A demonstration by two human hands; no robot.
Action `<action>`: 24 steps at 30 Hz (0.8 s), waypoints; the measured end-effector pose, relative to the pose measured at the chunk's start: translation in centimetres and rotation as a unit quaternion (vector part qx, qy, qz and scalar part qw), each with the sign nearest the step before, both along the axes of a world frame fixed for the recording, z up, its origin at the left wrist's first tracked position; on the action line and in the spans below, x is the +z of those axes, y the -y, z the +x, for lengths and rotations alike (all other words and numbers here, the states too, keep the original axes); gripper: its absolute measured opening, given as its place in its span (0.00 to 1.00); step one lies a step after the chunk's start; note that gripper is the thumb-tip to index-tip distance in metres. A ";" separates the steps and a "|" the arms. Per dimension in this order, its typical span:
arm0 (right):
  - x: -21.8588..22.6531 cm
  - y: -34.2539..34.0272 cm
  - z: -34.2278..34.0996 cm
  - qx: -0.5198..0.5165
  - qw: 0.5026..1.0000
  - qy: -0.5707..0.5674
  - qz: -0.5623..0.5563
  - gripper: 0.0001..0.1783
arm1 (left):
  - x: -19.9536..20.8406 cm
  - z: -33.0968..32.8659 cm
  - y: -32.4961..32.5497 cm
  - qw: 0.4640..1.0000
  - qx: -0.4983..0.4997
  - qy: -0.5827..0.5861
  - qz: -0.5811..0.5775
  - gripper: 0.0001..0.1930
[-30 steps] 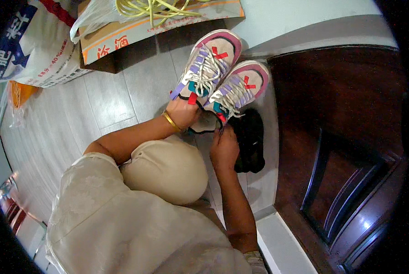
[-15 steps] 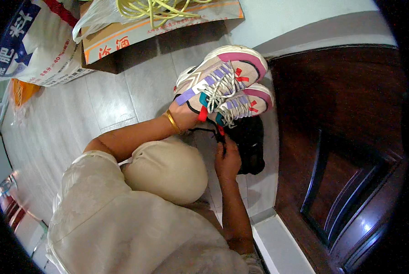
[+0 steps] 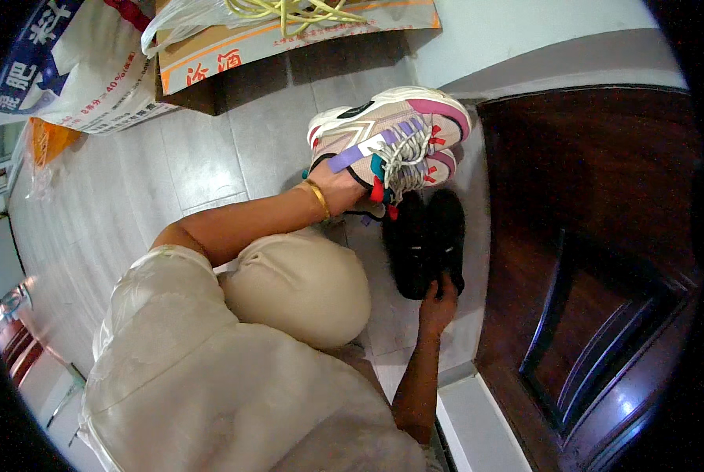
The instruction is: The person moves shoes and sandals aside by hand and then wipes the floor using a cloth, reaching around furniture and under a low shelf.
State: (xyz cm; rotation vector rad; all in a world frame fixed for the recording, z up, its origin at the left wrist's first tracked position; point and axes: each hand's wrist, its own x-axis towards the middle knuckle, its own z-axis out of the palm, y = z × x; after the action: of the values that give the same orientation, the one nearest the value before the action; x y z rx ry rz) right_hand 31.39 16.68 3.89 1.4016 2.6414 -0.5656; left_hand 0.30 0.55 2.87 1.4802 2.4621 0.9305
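A pair of pale pink sneakers point(image 3: 368, 145) with white soles, purple straps and grey laces hangs from my left hand point(image 3: 340, 189), which is closed at their heel ends. The sneaker on top partly covers the other one, and it hides some of my fingers. Just below them, side by side on the floor, lies a pair of black shoes point(image 3: 424, 244). My right hand point(image 3: 437, 308) is closed at the near, heel end of the black shoes, its thumb and fingers pinching there.
A dark brown wooden door point(image 3: 588, 189) stands close on the right, with a pale sill point(image 3: 490, 421) below. Ahead are a cardboard box point(image 3: 305, 35) holding yellow cord point(image 3: 289, 12), a large printed sack point(image 3: 92, 75) and an orange bag point(image 3: 53, 141). Grey floor tiles point(image 3: 202, 165) stretch left.
My right hand has left the sneakers' heels and moved down and right to the heels of the black shoes. The sneakers stay in my left hand, and the view has shifted slightly.
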 end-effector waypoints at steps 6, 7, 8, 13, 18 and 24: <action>-1.0 -1.4 3.1 0.056 0.993 0.037 0.095 0.27 | -0.1 0.1 -0.1 0.999 0.030 -0.006 0.016 0.23; -1.4 -1.4 3.6 0.054 0.994 0.034 0.094 0.27 | -0.1 0.1 0.0 0.999 0.028 -0.009 0.015 0.23; -1.9 -1.4 4.0 0.046 0.994 0.051 0.081 0.30 | 0.0 0.1 0.1 1.000 0.018 -0.025 0.002 0.24; -2.7 -0.6 3.4 0.020 0.990 0.116 0.081 0.37 | 1.5 -1.1 0.4 0.992 0.045 -0.111 0.027 0.22; -3.1 -0.2 2.6 0.138 0.973 0.109 0.150 0.41 | 0.4 -4.7 1.4 0.947 0.171 0.131 -0.240 0.15; -1.7 0.3 3.8 0.195 0.976 0.093 -0.006 0.34 | -4.1 -8.7 4.9 0.926 0.298 0.140 -0.182 0.23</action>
State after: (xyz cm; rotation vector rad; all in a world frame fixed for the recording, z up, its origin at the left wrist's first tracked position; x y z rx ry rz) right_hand 35.19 16.41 2.18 0.8463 2.6477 -0.3808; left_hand -8.36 -4.36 -1.22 0.4447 2.6948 0.6360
